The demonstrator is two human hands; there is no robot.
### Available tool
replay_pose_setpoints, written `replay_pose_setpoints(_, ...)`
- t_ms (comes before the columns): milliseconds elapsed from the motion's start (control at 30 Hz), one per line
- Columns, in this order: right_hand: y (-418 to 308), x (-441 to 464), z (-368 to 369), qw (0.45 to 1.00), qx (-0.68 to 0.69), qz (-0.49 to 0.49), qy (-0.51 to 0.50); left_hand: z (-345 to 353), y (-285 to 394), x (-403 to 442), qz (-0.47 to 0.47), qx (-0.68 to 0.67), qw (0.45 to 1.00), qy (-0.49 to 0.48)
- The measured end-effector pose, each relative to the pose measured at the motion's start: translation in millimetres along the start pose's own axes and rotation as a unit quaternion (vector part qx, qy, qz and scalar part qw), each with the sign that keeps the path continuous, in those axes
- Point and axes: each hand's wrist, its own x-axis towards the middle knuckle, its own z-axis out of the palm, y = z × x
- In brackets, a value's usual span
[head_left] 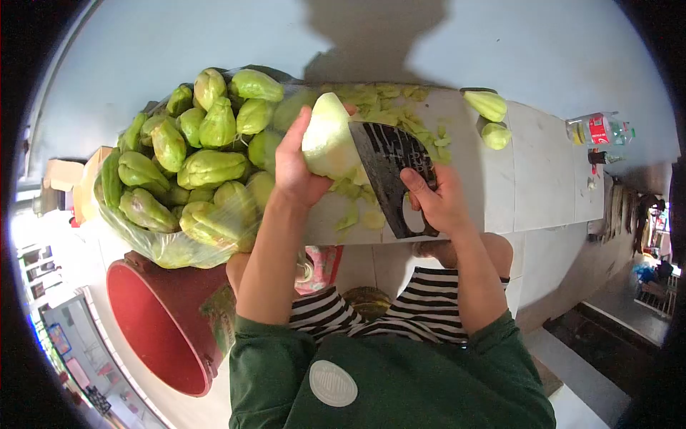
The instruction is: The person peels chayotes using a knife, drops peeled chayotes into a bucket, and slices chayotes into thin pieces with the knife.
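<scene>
A pale, peeled chayote [327,139] is gripped in my left hand [296,168], its narrow end pointing up. My right hand [439,200] is closed around the handle of a wide, dark-bladed knife [393,168], thumb lying on the blade's face. The blade stands close beside the chayote's right side; whether it touches cannot be made out. Green peelings [386,107] lie scattered on the tiled counter [464,200] behind and below both hands. To the left, a clear plastic bag [168,247] holds several unpeeled green chayotes [214,168].
Two pale green chayotes [489,107] lie at the back right of the counter. Farther right is a clear plastic bottle [600,130] with a red label. A red bucket [161,325] lies tilted below the bag at left. A wall [514,43] rises behind the counter.
</scene>
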Motion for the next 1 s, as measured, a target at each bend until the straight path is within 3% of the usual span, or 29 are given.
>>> replay_pose_setpoints(233, -1.1, 6.2, 5.9, 1.0, -0.022, -0.007, 0.006, -8.0, 17.8, -3.7, -0.003, 0.06, 0.995, -0.077)
replay_pose_setpoints(300, -2.1, 4.6, 6.4, 1.0, -0.012, 0.009, 0.003, -1.8, 18.5, -6.7, -0.002, 0.064, 0.998, -0.024)
replay_pose_setpoints(633, 0.4, 8.1, 6.4, 1.0, -0.004, -0.009, 0.004, 6.5, 14.8, -5.5, -0.001, 0.062, 0.998, -0.026)
replay_pose_setpoints(700, -1.6, 9.0, 7.5, 1.0, -0.008, -0.012, 0.005, 5.8, 8.6, -6.6, -0.048, 0.046, 0.995, 0.073)
replay_pose_setpoints(933, -0.7, 7.8, 6.0, 1.0, 0.006, -0.021, 0.006, 11.6, 0.5, -8.2, -0.014, 0.027, 0.997, 0.073)
replay_pose_setpoints(1000, -2.1, 7.4, 4.8, 1.0, 0.024, -0.001, -0.004, 7.8, -0.9, -7.0, -0.005, 0.033, 0.999, 0.034)
